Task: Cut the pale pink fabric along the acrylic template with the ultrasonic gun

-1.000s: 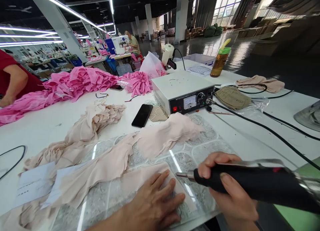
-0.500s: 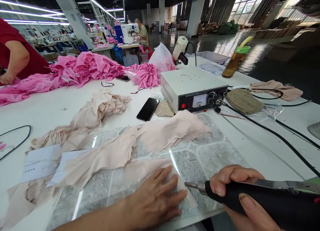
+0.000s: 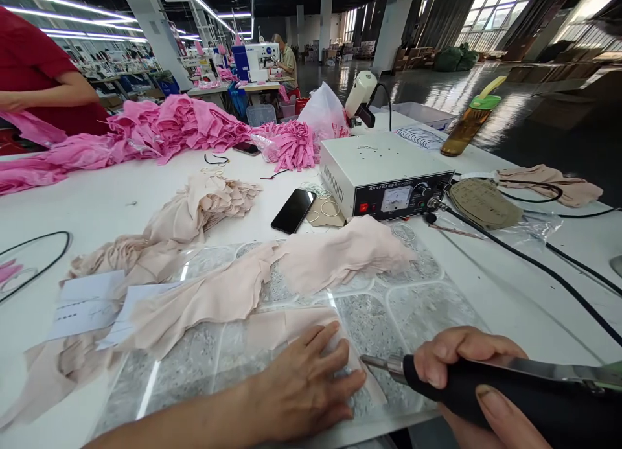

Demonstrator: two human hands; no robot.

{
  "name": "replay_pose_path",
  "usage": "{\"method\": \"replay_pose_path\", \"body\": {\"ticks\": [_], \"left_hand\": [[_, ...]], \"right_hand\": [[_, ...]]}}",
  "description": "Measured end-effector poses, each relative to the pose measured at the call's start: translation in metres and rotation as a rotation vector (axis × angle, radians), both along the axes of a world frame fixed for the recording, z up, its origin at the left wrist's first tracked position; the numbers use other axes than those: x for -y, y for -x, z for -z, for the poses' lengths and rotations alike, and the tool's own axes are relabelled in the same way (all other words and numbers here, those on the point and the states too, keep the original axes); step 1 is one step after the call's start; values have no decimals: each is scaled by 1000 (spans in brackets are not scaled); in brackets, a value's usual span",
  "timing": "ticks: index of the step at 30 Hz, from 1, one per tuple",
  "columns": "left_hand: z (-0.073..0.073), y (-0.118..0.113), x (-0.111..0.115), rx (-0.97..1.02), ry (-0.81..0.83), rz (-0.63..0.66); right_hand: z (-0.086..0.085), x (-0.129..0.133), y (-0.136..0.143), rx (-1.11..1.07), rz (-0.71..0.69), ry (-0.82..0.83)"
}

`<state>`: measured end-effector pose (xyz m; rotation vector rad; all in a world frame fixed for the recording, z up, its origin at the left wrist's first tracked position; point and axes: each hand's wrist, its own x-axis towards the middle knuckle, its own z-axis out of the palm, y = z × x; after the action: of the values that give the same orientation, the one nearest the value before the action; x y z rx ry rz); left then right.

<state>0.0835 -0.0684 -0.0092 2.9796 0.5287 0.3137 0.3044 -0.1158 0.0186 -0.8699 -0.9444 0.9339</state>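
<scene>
My left hand (image 3: 311,384) lies flat with its fingers spread, pressing a beige fabric strip (image 3: 276,327) onto the marble-patterned sheet (image 3: 418,306). In my right hand (image 3: 476,378) is a black handheld tool (image 3: 529,397) with a metal tip, its fingers wrapped round the body. The tip touches or nearly touches the strip's right edge, just right of my left fingers. Behind the hands lie a stack of beige pieces (image 3: 340,254) and a longer beige bundle (image 3: 208,300). Part of the strip is hidden under my left hand.
A control box (image 3: 389,170) with a cable (image 3: 534,261) stands behind, beside a phone (image 3: 293,210). Farther off are pink fabric (image 3: 175,128), a lamp-like device (image 3: 360,96) and a bottle (image 3: 469,125). A person in red (image 3: 48,80) is at the left; another sits at a sewing machine.
The view has shifted slightly, so the scene sits a little farther right. The person in red has raised an arm with pink fabric. My hands keep nearly the same pose.
</scene>
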Motion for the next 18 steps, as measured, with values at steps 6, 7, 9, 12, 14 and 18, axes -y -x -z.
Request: {"method": "replay_pose_path", "body": {"ticks": [6, 7, 9, 12, 14, 18], "left_hand": [[1, 1, 1, -16, -11, -7], [1, 1, 1, -18, -9, -7], [2, 0, 0, -20, -8, -5], [2, 0, 0, -22, -11, -3], [1, 0, 0, -23, -14, -3], [-1, 0, 1, -25, -29, -5]], "right_hand": [[-3, 1, 5, 10, 6, 20], [-3, 1, 6, 3, 24, 20], [-3, 2, 7, -8, 59, 10], [-4, 3, 9, -7, 92, -8], [-5, 3, 10, -1, 83, -7], [-4, 2, 8, 22, 23, 13]]}}
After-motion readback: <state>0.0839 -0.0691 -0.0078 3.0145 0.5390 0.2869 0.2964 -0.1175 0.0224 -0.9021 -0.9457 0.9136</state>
